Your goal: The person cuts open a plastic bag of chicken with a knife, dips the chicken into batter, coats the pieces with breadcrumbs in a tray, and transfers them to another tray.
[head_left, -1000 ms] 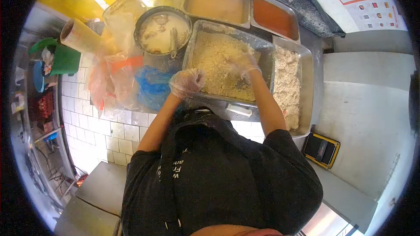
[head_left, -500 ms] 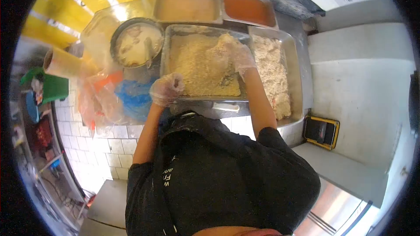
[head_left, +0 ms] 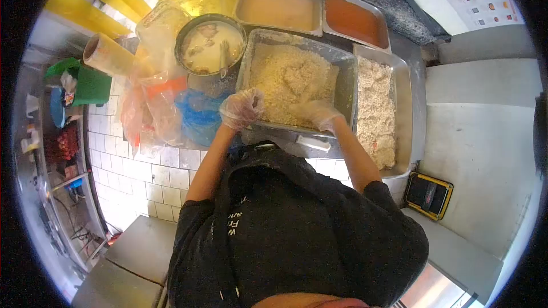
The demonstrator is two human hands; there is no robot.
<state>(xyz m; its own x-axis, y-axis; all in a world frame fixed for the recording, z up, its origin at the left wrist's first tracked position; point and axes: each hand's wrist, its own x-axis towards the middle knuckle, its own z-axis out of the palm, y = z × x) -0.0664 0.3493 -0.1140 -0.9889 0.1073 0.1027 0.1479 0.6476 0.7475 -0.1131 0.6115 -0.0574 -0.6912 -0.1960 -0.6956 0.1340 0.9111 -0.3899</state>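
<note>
A metal tray [head_left: 346, 88] holds yellowish crumbs [head_left: 274, 71], with a mound near the middle. My right hand [head_left: 319, 115], in a clear plastic glove, lies low in the crumbs at the tray's near side, its fingers stretched out to the left and partly blurred. My left hand [head_left: 242, 108], gloved too, is curled at the tray's near left corner; whether something is inside its fingers I cannot make out. Left of the tray, a round pan [head_left: 200, 51] contains pale liquid with pieces in it and a metal utensil [head_left: 224, 57]. Coated pieces [head_left: 375, 108] fill a long tray on the right.
Behind stand a tray of beige powder [head_left: 279, 8] and one of orange-red powder [head_left: 354, 21]. Blue plastic bags [head_left: 200, 115], clear and red bags [head_left: 154, 100] and a film roll [head_left: 108, 54] lie left. A white-handled object [head_left: 313, 142] sits at the counter's front edge.
My right hand has come down from the tray's right side to its near edge, letting go of the crumbs it lifted. A mound now shows mid-tray. My left hand stays curled at the corner.
</note>
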